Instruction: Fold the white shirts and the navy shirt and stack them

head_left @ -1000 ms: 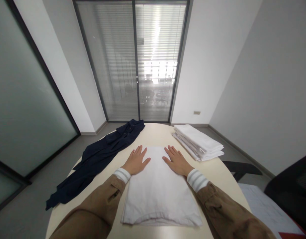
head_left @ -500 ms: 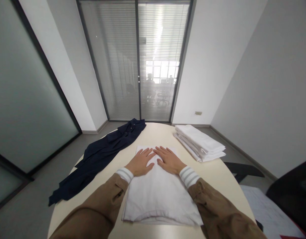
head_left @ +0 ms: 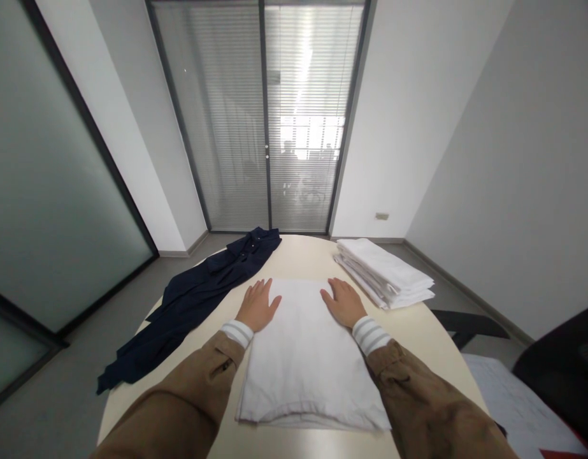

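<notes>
Both the left hand and the right hand lie open in my head view, at either side edge of a flat, folded white fabric piece. I judge its folding mostly done. On the round cream table, a folded white cloth stack sits right; a long navy garment lies left, not folded compactly.

This looks like an office or small meeting room — at twelve o'clock stands a dark-framed glass partition with pale horizontal slatted blinds, and blurred shapes show beyond it. From nine to eleven o'clock runs a dark-framed frosted glass panel; plain white painted walls rise at one o'clock, with a small rectangular wall plate low down. A black office-type chair sits at four o'clock — beside a round cream-coloured smooth-topped table.
</notes>
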`<state>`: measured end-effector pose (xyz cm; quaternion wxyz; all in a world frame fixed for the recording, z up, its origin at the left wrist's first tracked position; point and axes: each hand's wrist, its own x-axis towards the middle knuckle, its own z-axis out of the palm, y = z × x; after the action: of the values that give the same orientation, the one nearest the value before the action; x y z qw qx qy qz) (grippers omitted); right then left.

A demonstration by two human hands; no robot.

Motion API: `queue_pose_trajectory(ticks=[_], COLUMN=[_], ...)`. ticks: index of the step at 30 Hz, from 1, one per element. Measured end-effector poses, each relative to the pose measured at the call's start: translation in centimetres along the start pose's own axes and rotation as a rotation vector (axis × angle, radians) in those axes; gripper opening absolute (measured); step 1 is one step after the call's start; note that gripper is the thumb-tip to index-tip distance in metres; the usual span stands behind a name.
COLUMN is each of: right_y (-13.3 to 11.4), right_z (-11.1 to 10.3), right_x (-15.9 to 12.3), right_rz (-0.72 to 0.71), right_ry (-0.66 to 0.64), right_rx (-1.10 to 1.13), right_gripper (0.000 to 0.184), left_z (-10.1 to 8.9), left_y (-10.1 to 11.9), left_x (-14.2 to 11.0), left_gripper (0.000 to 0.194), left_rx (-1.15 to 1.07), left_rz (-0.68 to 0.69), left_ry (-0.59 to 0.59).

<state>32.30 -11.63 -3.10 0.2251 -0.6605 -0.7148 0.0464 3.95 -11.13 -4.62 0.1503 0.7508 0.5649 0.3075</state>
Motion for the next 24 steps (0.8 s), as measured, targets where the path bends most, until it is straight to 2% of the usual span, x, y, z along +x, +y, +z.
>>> queue_pose_trajectory(ticks=[5,9,12,14,17,20,24], right_y=[2.2,3.5,4.1,4.3,4.4,4.3,3.8], right_z=[0.4,0.9,1.0,0.9,0.8,0.9,0.8], right_x=[1.0,1.7,2.0,2.1,2.1,2.1,2.2], right_rz=[0.046,0.071,0.115,0.15,0.181,0.19,0.212], right_ry=[0.085,0.133,0.168,0.172,0.166,0.158,0.14], right_rx=[0.232,0.488,0.68,0.763,0.808,0.791,0.759], right_gripper=[0.048,0.043,0.035,0.033,0.034,0.034,0.04], left_z=[0.0,-0.3,-0.6,-0.8,-0.9,-0.9,-1.1], left_y=[-0.7,-0.5,-0.1,0.2,0.6,0.9,1.3], left_x=[1.3,2.0,2.0,1.8,1.5,1.4,1.3], left_gripper=[0.063,0.066,0.067,0.067,0.064,0.056,0.05], left_rx=[-0.475,-0.868,-1.065,-1.158,-1.225,-1.249,-1.304], left_rz=[-0.075,-0.198,-0.29,-0.359,-0.431,-0.393,-0.35], left_ry=[0.083,0.127,0.183,0.173,0.073,0.008,0.061])
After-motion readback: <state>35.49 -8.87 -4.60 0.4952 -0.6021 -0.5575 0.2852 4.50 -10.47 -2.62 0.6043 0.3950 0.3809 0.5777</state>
